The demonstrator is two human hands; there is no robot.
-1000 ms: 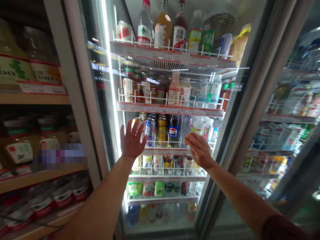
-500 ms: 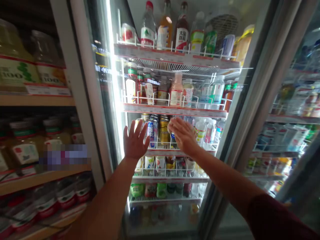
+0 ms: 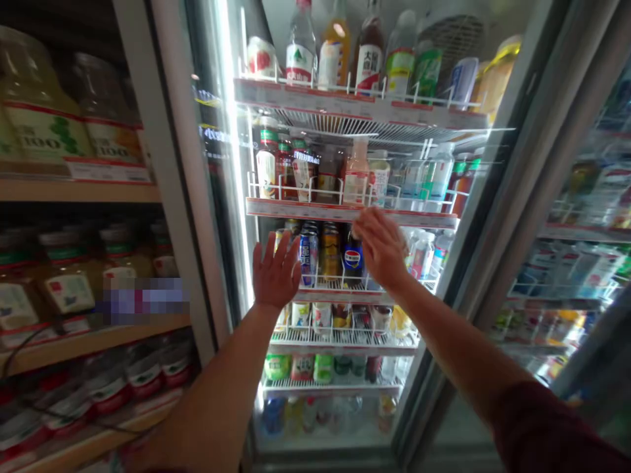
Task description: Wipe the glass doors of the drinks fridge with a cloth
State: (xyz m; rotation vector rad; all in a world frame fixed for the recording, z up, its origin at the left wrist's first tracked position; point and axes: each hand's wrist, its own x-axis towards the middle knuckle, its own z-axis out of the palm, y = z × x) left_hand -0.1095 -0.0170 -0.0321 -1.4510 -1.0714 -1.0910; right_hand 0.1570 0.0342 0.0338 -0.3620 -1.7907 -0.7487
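Nearest, a dark maroon sleeve point(image 3: 547, 420) covers the upper part of the right arm; both bare forearms reach forward and up. The left hand point(image 3: 276, 279) seems set against the glass door point(image 3: 308, 158) as a brace, and the right hand point(image 3: 384, 253) seems held at the same pane to work on its surface. The door stands upright just ahead, between the hands and the drinks. The left palm faces it, fingers spread and straight, gripping nothing. The right wrist bends inward, its fingers together and slightly curled; blur hides whether they hold a cloth.

Beyond the glass, the blue can point(image 3: 309, 253), gold can point(image 3: 330, 249) and Pepsi bottle point(image 3: 353, 256) show between the hands, labels outward, probably for easy reading. White wire rails point(image 3: 315, 190) edge the shelves, likely to stop drinks from tipping out.
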